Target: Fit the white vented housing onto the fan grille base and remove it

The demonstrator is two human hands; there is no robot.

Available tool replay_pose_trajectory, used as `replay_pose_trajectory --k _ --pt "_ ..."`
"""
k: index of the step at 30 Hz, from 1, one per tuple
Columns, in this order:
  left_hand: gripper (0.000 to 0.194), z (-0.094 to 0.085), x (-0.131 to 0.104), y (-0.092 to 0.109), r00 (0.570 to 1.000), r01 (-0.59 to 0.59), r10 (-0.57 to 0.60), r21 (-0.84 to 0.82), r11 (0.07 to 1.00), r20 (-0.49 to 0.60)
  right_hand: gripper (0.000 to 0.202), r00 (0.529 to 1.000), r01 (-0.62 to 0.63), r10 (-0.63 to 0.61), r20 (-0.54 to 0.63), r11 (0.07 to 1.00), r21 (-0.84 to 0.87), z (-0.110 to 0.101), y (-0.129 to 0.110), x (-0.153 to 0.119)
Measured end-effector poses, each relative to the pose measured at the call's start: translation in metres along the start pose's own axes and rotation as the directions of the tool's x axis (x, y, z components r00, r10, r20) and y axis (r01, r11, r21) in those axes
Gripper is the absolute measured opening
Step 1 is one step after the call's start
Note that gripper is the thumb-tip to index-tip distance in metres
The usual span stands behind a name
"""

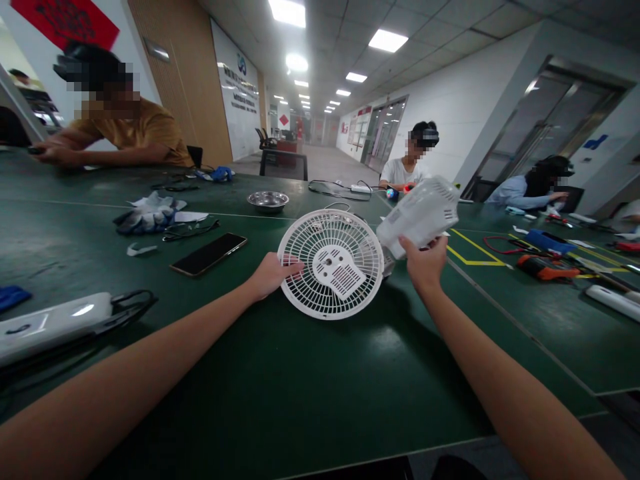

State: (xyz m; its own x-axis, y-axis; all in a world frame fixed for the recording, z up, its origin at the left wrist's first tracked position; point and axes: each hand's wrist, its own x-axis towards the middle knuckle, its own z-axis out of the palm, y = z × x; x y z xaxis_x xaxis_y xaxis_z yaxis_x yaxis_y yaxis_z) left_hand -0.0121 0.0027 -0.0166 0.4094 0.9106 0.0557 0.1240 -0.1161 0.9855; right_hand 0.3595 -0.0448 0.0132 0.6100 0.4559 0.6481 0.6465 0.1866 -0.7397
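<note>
A round white fan grille point(340, 267) with a slotted hub faces me over the middle of the table. My left hand point(270, 275) grips its left rim, thumb on the front and fingers behind the bars. To the right, my right hand point(426, 261) is closed around the lower end of a white plastic housing point(423, 210), which is tilted and has vent slots at its upper end. Between the grille and the housing a small greyish part shows; how they join is hidden. Behind the grille stands a shallow metal bowl point(269, 201).
On the green table point(310, 393) lie a black phone point(209, 254), gloves point(146, 215) and a white power strip point(60, 327) at left. At right are an orange multimeter point(547, 268) and a blue pouch point(550, 241). Several people sit around the table.
</note>
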Motion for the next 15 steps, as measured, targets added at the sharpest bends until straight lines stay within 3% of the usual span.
replay_pose_trajectory --k 3,6,10,15 --pt "0.017 0.0 0.002 -0.002 1.0 -0.019 0.018 0.022 1.0 0.003 0.072 0.985 -0.053 0.069 0.159 0.993 -0.101 0.006 -0.011 -0.017" --pt "0.017 0.002 0.001 0.0 1.0 -0.021 0.021 0.011 1.0 0.0 0.075 0.966 -0.081 0.116 0.233 0.985 -0.154 0.011 -0.015 -0.027" --pt "0.016 0.001 -0.003 0.004 1.0 0.003 -0.003 0.012 1.0 -0.02 0.076 0.976 -0.064 0.094 0.196 0.986 -0.157 0.012 -0.013 -0.025" --pt "0.019 -0.003 -0.002 0.001 1.0 0.005 -0.005 0.051 0.999 0.013 0.081 0.995 -0.031 0.048 0.083 0.981 -0.193 -0.004 0.011 0.003"
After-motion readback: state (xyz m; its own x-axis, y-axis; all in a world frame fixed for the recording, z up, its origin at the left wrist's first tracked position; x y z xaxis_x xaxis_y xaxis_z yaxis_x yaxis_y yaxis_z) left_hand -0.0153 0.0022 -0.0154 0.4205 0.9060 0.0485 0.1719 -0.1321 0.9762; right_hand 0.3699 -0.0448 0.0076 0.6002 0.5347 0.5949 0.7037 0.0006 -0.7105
